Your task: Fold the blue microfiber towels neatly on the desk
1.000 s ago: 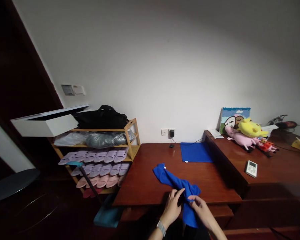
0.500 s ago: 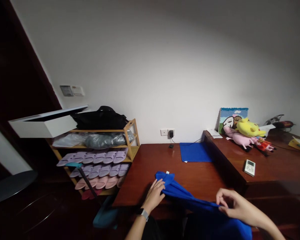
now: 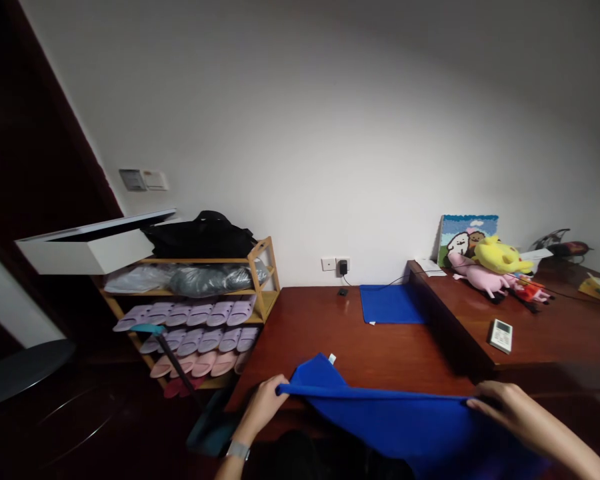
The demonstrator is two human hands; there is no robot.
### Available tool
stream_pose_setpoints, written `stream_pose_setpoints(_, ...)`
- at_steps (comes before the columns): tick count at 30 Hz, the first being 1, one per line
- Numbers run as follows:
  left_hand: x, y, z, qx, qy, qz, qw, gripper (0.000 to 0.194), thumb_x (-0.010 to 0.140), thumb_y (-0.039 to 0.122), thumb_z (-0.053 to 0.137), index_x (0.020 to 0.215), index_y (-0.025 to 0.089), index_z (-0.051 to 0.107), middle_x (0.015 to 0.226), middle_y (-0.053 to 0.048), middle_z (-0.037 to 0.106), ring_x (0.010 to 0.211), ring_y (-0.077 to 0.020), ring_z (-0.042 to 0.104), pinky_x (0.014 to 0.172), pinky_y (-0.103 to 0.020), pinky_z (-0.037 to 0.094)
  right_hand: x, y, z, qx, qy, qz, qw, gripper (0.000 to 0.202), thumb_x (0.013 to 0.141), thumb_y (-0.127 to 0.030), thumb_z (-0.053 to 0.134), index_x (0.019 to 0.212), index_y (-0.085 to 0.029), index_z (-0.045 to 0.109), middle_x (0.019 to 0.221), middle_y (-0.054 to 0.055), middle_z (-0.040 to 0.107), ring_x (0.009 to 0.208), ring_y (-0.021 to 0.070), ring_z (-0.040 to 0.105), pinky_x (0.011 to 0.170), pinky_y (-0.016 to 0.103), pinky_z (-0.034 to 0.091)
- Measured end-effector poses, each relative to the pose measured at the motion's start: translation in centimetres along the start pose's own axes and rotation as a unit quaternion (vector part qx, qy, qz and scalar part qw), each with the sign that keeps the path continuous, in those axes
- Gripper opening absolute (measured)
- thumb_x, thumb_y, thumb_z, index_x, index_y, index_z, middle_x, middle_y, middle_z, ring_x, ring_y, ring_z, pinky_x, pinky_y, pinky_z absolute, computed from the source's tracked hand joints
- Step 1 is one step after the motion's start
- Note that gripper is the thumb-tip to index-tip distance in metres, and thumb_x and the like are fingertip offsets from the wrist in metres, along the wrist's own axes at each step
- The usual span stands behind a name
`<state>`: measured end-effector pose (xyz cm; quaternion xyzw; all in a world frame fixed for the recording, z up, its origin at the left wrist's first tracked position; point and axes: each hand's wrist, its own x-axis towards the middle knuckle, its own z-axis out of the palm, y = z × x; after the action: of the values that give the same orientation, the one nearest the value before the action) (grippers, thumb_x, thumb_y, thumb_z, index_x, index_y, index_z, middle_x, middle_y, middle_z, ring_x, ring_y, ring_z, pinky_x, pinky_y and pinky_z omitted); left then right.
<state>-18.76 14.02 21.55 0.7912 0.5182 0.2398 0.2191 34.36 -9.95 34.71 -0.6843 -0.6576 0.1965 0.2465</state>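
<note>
A blue cloth [image 3: 395, 420] with a small white tag is stretched between my hands at the front edge of the brown desk [image 3: 300, 333]. My left hand [image 3: 266, 405] is closed on one end of its upper edge. The other end of that edge is pinched in my right hand [image 3: 500, 403]. One corner of the cloth lies on the desktop beyond my left hand, while the rest hangs down toward my lap. A second blue cloth [image 3: 393, 304] lies flat at the back of the desk, out of reach of both hands.
To the left stands a wooden rack [image 3: 263, 300] with slippers, plastic-wrapped items and a black bag [image 3: 203, 237]. A raised desk section [image 3: 545, 333] on the right holds plush toys [image 3: 500, 257] and a white remote [image 3: 501, 335]. A black plug [image 3: 343, 267] sits in the wall socket.
My hands have moved apart, the left toward the left and down, the right toward the right. The cloth, bunched before, is now pulled taut with a straight upper edge.
</note>
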Motion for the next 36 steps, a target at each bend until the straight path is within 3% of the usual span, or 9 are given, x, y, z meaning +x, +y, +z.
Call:
stream_pose_setpoints(5, 0.6, 2.5, -3.9, -0.054, 0.032, -0.034, 0.997, 0.016, 0.078, 0.034, 0.058, 0.068, 0.021, 0.057, 0.063, 0.005, 0.059, 0.067, -0.0172, 0.058, 0.063, -0.026, 0.040, 0.5, 0.8, -1.4, -0.036, 0.092, -0.002, 0.995, 0.045, 0.089, -0.072, 0.055, 0.086, -0.031, 0.074, 0.086, 0.007, 0.075, 0.076, 0.0257, 0.071, 0.068, 0.032, 0.054)
stream_pose_setpoints(9, -0.6, 9.5, -6.1, -0.264, -0.076, -0.021, 0.961, 0.033, 0.078, 0.051, 0.068, 0.085, 0.018, 0.071, 0.082, -0.002, 0.073, 0.083, -0.0229, 0.065, 0.077, -0.031, 0.049, 1.7, -0.6, -1.1, -0.043, 0.248, -0.053, 0.966, 0.053, 0.089, -0.076, 0.049, 0.095, -0.029, 0.074, 0.097, 0.010, 0.072, 0.085, 0.0268, 0.070, 0.074, 0.034, 0.055)
stream_pose_setpoints(13, -2.9, 18.6, -5.5, -0.382, -0.214, 0.041, 0.898, 0.040, 0.079, 0.053, 0.076, 0.098, 0.018, 0.076, 0.089, -0.003, 0.076, 0.082, -0.0210, 0.065, 0.077, -0.030, 0.050, 4.0, -6.0, 1.6, -0.053, 0.318, -0.125, 0.938, 0.052, 0.096, -0.069, 0.047, 0.099, -0.027, 0.077, 0.089, 0.009, 0.063, 0.084, 0.0252, 0.063, 0.080, 0.038, 0.053)
stream_pose_setpoints(18, -2.8, 25.5, -3.1, -0.502, -0.174, 0.057, 0.845, 0.032, 0.086, 0.048, 0.075, 0.099, 0.018, 0.074, 0.090, -0.002, 0.074, 0.083, -0.0171, 0.065, 0.078, -0.027, 0.050, 6.7, -13.6, 5.2, 0.027, 0.243, -0.154, 0.957, 0.050, 0.101, -0.062, 0.043, 0.098, -0.024, 0.076, 0.083, 0.007, 0.062, 0.081, 0.0225, 0.062, 0.078, 0.035, 0.052)
stream_pose_setpoints(24, -1.2, 27.7, -3.1, -0.696, -0.092, -0.013, 0.712, 0.033, 0.087, 0.039, 0.076, 0.113, 0.020, 0.068, 0.108, -0.006, 0.076, 0.107, -0.0223, 0.070, 0.101, -0.036, 0.051, 7.0, -16.1, 7.3, 0.258, 0.075, -0.123, 0.955, 0.049, 0.100, -0.061, 0.049, 0.115, -0.023, 0.074, 0.110, 0.009, 0.075, 0.104, 0.0267, 0.069, 0.096, 0.037, 0.053)
stream_pose_setpoints(28, -1.2, 28.1, -2.8, -0.722, -0.076, -0.027, 0.687, 0.040, 0.087, 0.035, 0.077, 0.122, 0.024, 0.064, 0.118, -0.006, 0.075, 0.116, -0.0225, 0.069, 0.106, -0.038, 0.050, 6.2, -15.5, 8.8, 0.380, 0.038, -0.100, 0.919, 0.056, 0.098, -0.062, 0.051, 0.136, -0.023, 0.065, 0.126, 0.010, 0.071, 0.119, 0.0275, 0.063, 0.111, 0.044, 0.045)
stream_pose_setpoints(32, -1.0, 28.5, -3.2, -0.736, -0.025, -0.026, 0.676, 0.038, 0.085, 0.035, 0.078, 0.119, 0.024, 0.065, 0.112, -0.004, 0.078, 0.110, -0.0219, 0.072, 0.104, -0.039, 0.054, 5.7, -14.6, 11.0, 0.399, 0.041, -0.117, 0.908, 0.096, 0.083, -0.052, 0.077, 0.161, -0.029, 0.026, 0.126, 0.008, 0.067, 0.108, 0.0221, 0.067, 0.101, 0.040, 0.053)
stream_pose_setpoints(33, -0.9, 28.6, -3.6, -0.742, -0.005, -0.030, 0.670, 0.036, 0.085, 0.034, 0.079, 0.117, 0.023, 0.065, 0.109, -0.004, 0.078, 0.106, -0.0214, 0.074, 0.102, -0.038, 0.055, 5.7, -14.3, 11.5, 0.379, 0.048, -0.123, 0.916, 0.093, 0.083, -0.048, 0.078, 0.160, -0.030, 0.028, 0.122, 0.007, 0.067, 0.103, 0.0209, 0.067, 0.098, 0.038, 0.055)
stream_pose_setpoints(36, -0.3, 28.6, -5.2, -0.762, 0.074, -0.047, 0.642, 0.033, 0.083, 0.029, 0.080, 0.112, 0.023, 0.067, 0.103, -0.003, 0.080, 0.095, -0.0178, 0.076, 0.092, -0.031, 0.059, 5.7, -13.6, 12.9, 0.308, 0.069, -0.135, 0.939, 0.041, 0.096, -0.041, 0.061, 0.135, -0.027, 0.061, 0.104, 0.005, 0.070, 0.093, 0.0196, 0.068, 0.091, 0.035, 0.056)
